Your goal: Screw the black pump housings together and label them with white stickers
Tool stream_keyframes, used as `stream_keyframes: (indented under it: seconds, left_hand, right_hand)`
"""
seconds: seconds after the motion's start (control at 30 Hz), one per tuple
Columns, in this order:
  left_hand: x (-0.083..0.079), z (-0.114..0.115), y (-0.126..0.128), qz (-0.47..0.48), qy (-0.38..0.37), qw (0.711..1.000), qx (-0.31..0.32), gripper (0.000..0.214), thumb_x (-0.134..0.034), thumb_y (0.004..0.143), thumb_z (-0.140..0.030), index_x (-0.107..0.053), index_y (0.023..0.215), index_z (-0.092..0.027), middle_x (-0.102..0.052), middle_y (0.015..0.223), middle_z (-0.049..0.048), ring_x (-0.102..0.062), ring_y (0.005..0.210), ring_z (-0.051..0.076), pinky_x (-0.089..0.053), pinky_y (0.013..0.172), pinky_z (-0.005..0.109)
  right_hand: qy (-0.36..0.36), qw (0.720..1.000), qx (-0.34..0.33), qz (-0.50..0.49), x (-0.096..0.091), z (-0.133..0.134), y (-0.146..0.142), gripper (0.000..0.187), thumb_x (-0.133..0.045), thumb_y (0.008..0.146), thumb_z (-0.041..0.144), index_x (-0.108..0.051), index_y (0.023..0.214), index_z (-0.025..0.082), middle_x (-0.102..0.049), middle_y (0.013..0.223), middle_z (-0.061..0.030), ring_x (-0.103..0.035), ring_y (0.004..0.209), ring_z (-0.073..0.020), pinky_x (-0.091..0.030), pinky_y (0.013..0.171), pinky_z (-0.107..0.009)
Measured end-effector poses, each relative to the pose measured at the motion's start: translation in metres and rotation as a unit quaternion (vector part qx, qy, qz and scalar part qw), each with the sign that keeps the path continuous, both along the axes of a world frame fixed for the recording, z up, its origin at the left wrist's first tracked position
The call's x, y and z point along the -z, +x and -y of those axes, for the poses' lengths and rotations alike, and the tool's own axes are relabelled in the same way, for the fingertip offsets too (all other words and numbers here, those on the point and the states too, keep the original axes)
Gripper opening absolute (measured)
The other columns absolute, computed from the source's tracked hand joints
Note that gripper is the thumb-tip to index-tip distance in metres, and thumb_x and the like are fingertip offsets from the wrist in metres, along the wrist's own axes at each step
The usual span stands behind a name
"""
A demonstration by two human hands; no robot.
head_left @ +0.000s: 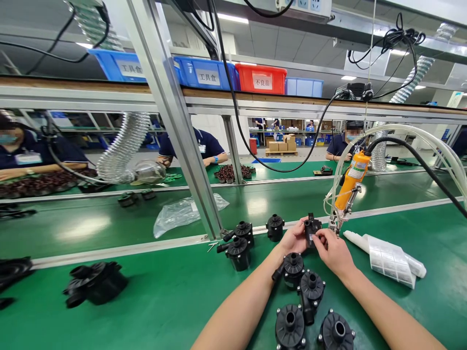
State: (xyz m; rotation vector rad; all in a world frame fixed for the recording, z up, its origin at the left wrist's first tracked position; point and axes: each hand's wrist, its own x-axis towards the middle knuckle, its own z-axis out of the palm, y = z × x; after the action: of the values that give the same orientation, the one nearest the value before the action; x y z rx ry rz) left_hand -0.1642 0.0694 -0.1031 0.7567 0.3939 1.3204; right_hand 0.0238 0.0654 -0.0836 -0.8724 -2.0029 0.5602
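Both my hands hold one small black pump housing just above the green bench. My left hand wraps its left side with closed fingers. My right hand pinches at its front face, where a small white label shows. Several more black pump housings sit on the bench right below my wrists. Three others stand to the left of my hands.
An orange powered screwdriver hangs on hoses just right of my hands. A roll of white labels lies further right. A black part sits at the near left, a plastic bag on the belt. People work across the line.
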Motion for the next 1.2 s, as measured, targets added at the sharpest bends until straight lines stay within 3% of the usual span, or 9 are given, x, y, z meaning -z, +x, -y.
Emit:
stream_keyframes:
  seconds: [0.2, 0.4, 0.5, 0.6, 0.7, 0.87, 0.93, 1.03, 1.2]
  left_hand:
    - [-0.004, 0.002, -0.003, -0.031, 0.019, 0.999, 0.012, 0.051, -0.078, 0.085, -0.045, -0.060, 0.129, -0.026, -0.072, 0.122, 0.0111, -0.070, 0.109, 0.033, -0.048, 0.099, 0.049]
    - [0.008, 0.000, -0.001, -0.129, 0.038, 0.990, 0.045, 0.049, -0.089, 0.074, -0.031, -0.065, 0.116, -0.025, -0.073, 0.103, 0.0044, -0.072, 0.094, 0.021, -0.048, 0.091, 0.032]
    - [0.004, 0.001, -0.009, -0.195, 0.048, 0.978, 0.060, 0.052, -0.093, 0.061, -0.021, -0.067, 0.106, -0.023, -0.073, 0.100, 0.0041, -0.070, 0.091, 0.020, -0.047, 0.087, 0.030]
    - [-0.017, 0.006, -0.019, -0.271, 0.050, 0.960, 0.059, 0.051, -0.088, 0.055, -0.015, -0.069, 0.102, -0.022, -0.074, 0.105, 0.0068, -0.069, 0.096, 0.023, -0.048, 0.087, 0.032]
    - [-0.053, 0.015, -0.028, -0.352, 0.054, 0.934, 0.032, 0.044, -0.077, 0.057, -0.011, -0.071, 0.100, -0.021, -0.074, 0.115, 0.0098, -0.066, 0.111, 0.027, -0.047, 0.096, 0.035]
    - [-0.125, 0.048, -0.039, -0.488, 0.079, 0.870, -0.002, 0.034, -0.073, 0.061, -0.011, -0.076, 0.093, -0.021, -0.076, 0.102, 0.0048, -0.064, 0.105, 0.026, -0.045, 0.100, 0.036]
    - [-0.151, 0.068, -0.032, -0.542, 0.099, 0.834, -0.012, 0.015, -0.073, 0.070, -0.019, -0.076, 0.085, -0.020, -0.073, 0.085, 0.0026, -0.064, 0.091, 0.025, -0.047, 0.091, 0.034]
    - [-0.179, 0.099, 0.000, -0.665, 0.181, 0.723, -0.045, 0.015, -0.069, 0.081, -0.031, -0.077, 0.092, -0.024, -0.076, 0.095, 0.0024, -0.066, 0.090, 0.024, -0.049, 0.085, 0.031]
    - [-0.167, 0.095, 0.091, -0.615, 0.274, 0.735, 0.077, 0.028, -0.074, 0.081, -0.033, -0.078, 0.108, -0.026, -0.077, 0.108, 0.0052, -0.070, 0.096, 0.028, -0.053, 0.085, 0.033]
  right_hand:
    - [-0.050, 0.998, 0.030, 0.022, -0.006, -0.004, 0.006, 0.051, -0.050, 0.099, 0.058, -0.049, 0.132, 0.020, -0.067, 0.078, -0.0013, -0.067, 0.069, -0.0213, -0.047, 0.064, -0.030]
    - [-0.098, 0.982, 0.098, 0.126, -0.003, -0.002, 0.001, 0.047, -0.075, 0.079, 0.057, -0.061, 0.105, 0.021, -0.067, 0.071, -0.0067, -0.066, 0.064, -0.0272, -0.034, 0.056, -0.029]
    - [-0.118, 0.978, 0.043, 0.164, -0.010, 0.002, 0.016, 0.043, -0.081, 0.071, 0.049, -0.067, 0.102, 0.022, -0.070, 0.073, -0.0061, -0.067, 0.065, -0.0264, -0.033, 0.056, -0.028]
    - [-0.140, 0.971, -0.029, 0.191, -0.021, 0.008, 0.056, 0.037, -0.086, 0.063, 0.040, -0.075, 0.095, 0.025, -0.070, 0.065, -0.0020, -0.063, 0.056, -0.0226, -0.032, 0.051, -0.028]
    - [-0.150, 0.972, -0.024, 0.181, -0.022, 0.009, 0.113, 0.029, -0.072, 0.081, 0.044, -0.077, 0.103, 0.027, -0.075, 0.074, -0.0050, -0.068, 0.062, -0.0236, -0.040, 0.056, -0.031]
    - [-0.123, 0.952, 0.279, 0.001, -0.007, 0.004, 0.208, 0.035, -0.062, 0.086, 0.054, -0.069, 0.105, 0.025, -0.077, 0.104, -0.0113, -0.071, 0.080, -0.0279, -0.049, 0.070, -0.037]
    - [-0.123, 0.938, 0.322, -0.034, -0.001, 0.004, 0.231, 0.037, -0.063, 0.083, 0.054, -0.068, 0.101, 0.022, -0.077, 0.103, -0.0133, -0.071, 0.079, -0.0279, -0.050, 0.072, -0.039]
    - [-0.134, 0.947, 0.288, -0.056, 0.009, 0.000, 0.240, 0.038, -0.067, 0.081, 0.054, -0.069, 0.099, 0.021, -0.077, 0.096, -0.0108, -0.071, 0.075, -0.0246, -0.053, 0.074, -0.037]
    - [-0.135, 0.964, 0.193, -0.125, 0.010, -0.023, 0.218, 0.050, -0.073, 0.078, 0.057, -0.069, 0.107, 0.015, -0.076, 0.093, -0.0103, -0.071, 0.076, -0.0217, -0.057, 0.073, -0.035]
